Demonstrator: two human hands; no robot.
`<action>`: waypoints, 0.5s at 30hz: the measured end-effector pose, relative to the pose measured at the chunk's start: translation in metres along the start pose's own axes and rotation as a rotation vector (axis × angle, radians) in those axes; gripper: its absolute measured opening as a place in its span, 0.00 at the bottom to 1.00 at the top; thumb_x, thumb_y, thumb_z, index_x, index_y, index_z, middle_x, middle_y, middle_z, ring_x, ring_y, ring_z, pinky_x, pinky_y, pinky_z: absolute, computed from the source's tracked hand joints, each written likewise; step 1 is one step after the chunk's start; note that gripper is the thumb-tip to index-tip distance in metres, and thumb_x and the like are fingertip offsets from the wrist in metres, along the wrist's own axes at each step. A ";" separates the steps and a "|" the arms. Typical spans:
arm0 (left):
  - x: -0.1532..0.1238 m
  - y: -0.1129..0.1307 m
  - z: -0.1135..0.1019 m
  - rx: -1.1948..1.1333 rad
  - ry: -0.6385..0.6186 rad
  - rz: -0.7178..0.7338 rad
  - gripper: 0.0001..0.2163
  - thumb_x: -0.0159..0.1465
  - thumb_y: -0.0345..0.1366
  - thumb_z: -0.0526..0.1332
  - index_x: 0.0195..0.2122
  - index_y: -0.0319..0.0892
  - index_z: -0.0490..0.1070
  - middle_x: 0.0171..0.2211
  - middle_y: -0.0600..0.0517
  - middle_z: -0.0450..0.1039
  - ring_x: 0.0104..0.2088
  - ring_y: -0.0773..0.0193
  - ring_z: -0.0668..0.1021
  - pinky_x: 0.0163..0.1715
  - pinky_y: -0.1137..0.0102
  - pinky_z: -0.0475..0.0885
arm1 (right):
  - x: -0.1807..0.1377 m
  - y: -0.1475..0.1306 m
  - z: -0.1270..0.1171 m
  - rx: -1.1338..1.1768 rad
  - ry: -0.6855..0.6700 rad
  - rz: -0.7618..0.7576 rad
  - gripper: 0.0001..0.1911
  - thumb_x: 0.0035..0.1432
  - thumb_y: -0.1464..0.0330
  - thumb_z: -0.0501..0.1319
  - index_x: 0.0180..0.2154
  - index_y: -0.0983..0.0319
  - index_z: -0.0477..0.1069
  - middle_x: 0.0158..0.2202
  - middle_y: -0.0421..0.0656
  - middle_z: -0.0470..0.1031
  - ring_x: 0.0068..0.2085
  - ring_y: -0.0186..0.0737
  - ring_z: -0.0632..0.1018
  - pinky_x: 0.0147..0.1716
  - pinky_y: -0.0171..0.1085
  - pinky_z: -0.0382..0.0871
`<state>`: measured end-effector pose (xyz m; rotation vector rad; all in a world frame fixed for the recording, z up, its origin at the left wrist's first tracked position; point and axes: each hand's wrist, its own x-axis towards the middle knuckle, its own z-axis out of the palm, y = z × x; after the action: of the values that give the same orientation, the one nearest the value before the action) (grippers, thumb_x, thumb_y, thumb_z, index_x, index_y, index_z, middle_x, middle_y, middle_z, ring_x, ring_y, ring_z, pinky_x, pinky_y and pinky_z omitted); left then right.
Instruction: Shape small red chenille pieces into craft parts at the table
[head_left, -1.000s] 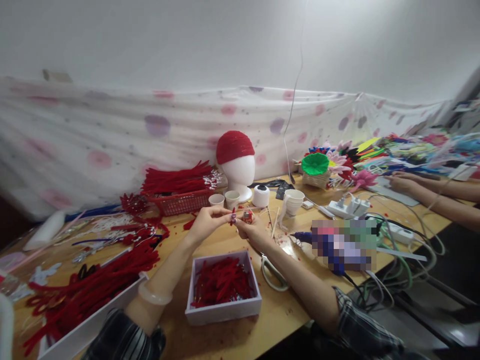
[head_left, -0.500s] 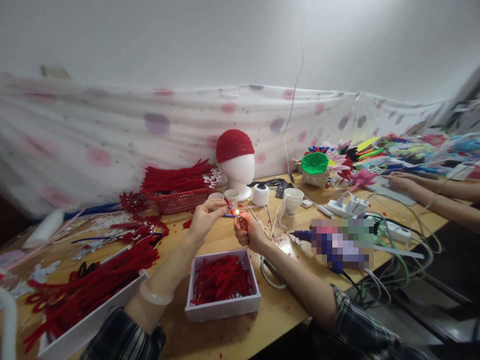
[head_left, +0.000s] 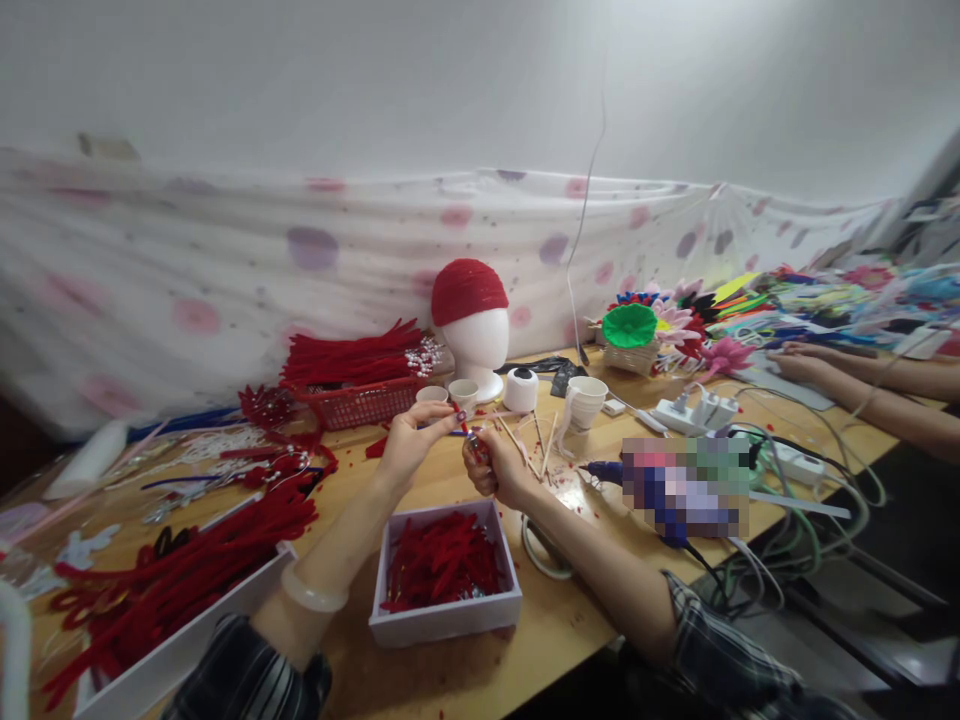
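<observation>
Head view: red piece being held at a lighter

The red piece is being pinched between the fingertips of the left hand, just behind the white box. The lighter is being gripped in the closed right hand, just beside that piece.

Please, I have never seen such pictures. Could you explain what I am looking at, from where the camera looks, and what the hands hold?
There is no machine. A person wears one camera on the head; it looks forward and down at their own bare hands. The left hand pinches a small red piece. The right hand grips a small red object beside it. Below them, on the wooden table, stands a white box of red bits. Behind are a red basket and a foam head. The arms at far right are another person's.
</observation>
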<state>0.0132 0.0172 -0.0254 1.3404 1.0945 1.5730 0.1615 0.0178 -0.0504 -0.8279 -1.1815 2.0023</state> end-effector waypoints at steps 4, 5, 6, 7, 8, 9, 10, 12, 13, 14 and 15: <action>-0.002 0.003 0.000 -0.019 -0.008 0.003 0.16 0.41 0.47 0.73 0.26 0.42 0.80 0.36 0.48 0.78 0.44 0.56 0.76 0.46 0.64 0.70 | 0.000 0.001 0.001 -0.001 0.015 0.004 0.20 0.58 0.55 0.44 0.21 0.59 0.55 0.11 0.29 0.45 0.14 0.26 0.42 0.13 0.28 0.36; -0.003 0.004 0.001 -0.024 -0.006 -0.001 0.15 0.41 0.46 0.74 0.26 0.42 0.80 0.36 0.49 0.78 0.44 0.56 0.76 0.46 0.64 0.70 | 0.000 0.001 0.002 0.000 0.023 0.007 0.20 0.58 0.55 0.43 0.21 0.60 0.55 0.11 0.29 0.45 0.14 0.26 0.42 0.13 0.28 0.35; -0.003 0.004 0.001 -0.027 -0.007 -0.006 0.15 0.41 0.46 0.74 0.26 0.42 0.80 0.37 0.49 0.78 0.44 0.56 0.76 0.46 0.64 0.70 | 0.000 0.002 0.002 0.001 0.025 0.014 0.20 0.59 0.56 0.43 0.20 0.60 0.55 0.11 0.29 0.45 0.14 0.26 0.42 0.13 0.28 0.35; -0.003 0.004 0.001 -0.030 -0.007 -0.010 0.14 0.41 0.45 0.74 0.26 0.43 0.80 0.37 0.49 0.78 0.44 0.57 0.76 0.45 0.64 0.70 | 0.001 0.002 0.002 0.002 0.022 0.022 0.20 0.58 0.56 0.43 0.20 0.60 0.55 0.11 0.30 0.45 0.13 0.26 0.43 0.12 0.28 0.35; -0.004 0.004 0.002 -0.035 -0.007 -0.012 0.14 0.41 0.45 0.74 0.26 0.43 0.80 0.36 0.49 0.78 0.44 0.57 0.76 0.45 0.64 0.70 | 0.001 0.002 0.002 0.004 0.014 0.028 0.20 0.58 0.56 0.44 0.20 0.60 0.55 0.11 0.30 0.46 0.13 0.26 0.43 0.12 0.27 0.35; -0.004 0.004 0.002 -0.040 -0.006 -0.012 0.14 0.41 0.44 0.74 0.26 0.43 0.80 0.36 0.49 0.78 0.43 0.57 0.77 0.45 0.65 0.70 | 0.002 0.003 0.001 0.011 0.005 0.028 0.20 0.58 0.56 0.45 0.20 0.60 0.56 0.11 0.30 0.46 0.13 0.26 0.43 0.12 0.27 0.36; -0.003 0.004 0.002 -0.047 -0.008 -0.010 0.13 0.41 0.44 0.74 0.25 0.43 0.80 0.35 0.49 0.79 0.43 0.57 0.77 0.45 0.65 0.70 | 0.002 0.003 0.000 0.024 0.005 0.020 0.20 0.58 0.55 0.46 0.20 0.60 0.56 0.11 0.29 0.46 0.14 0.26 0.43 0.12 0.27 0.36; -0.002 0.006 0.001 -0.060 -0.010 -0.016 0.14 0.41 0.44 0.74 0.26 0.42 0.80 0.33 0.49 0.79 0.40 0.58 0.77 0.44 0.65 0.70 | 0.003 0.001 -0.003 0.077 0.041 -0.022 0.21 0.57 0.53 0.47 0.20 0.60 0.56 0.11 0.29 0.45 0.14 0.26 0.42 0.13 0.27 0.36; -0.001 0.008 -0.001 -0.059 -0.013 -0.036 0.15 0.41 0.45 0.74 0.26 0.42 0.80 0.32 0.49 0.80 0.38 0.59 0.78 0.42 0.65 0.71 | 0.004 0.000 -0.006 0.116 0.068 -0.055 0.21 0.56 0.52 0.48 0.20 0.60 0.56 0.11 0.29 0.45 0.14 0.26 0.42 0.13 0.28 0.36; 0.000 0.012 -0.004 -0.051 -0.024 -0.065 0.15 0.41 0.45 0.73 0.27 0.41 0.80 0.30 0.49 0.80 0.35 0.59 0.78 0.40 0.65 0.71 | 0.005 -0.001 -0.008 0.156 0.093 -0.087 0.22 0.56 0.50 0.49 0.20 0.60 0.56 0.11 0.28 0.44 0.14 0.26 0.42 0.13 0.28 0.36; 0.001 0.018 -0.008 -0.032 -0.048 -0.101 0.16 0.40 0.45 0.73 0.27 0.41 0.80 0.29 0.48 0.80 0.33 0.59 0.78 0.38 0.66 0.71 | 0.005 -0.003 -0.011 0.193 0.111 -0.113 0.23 0.55 0.50 0.50 0.20 0.60 0.56 0.11 0.28 0.44 0.14 0.26 0.42 0.13 0.28 0.36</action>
<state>0.0046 0.0114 -0.0091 1.2756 1.0866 1.4710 0.1679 0.0282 -0.0531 -0.7475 -0.9355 1.9167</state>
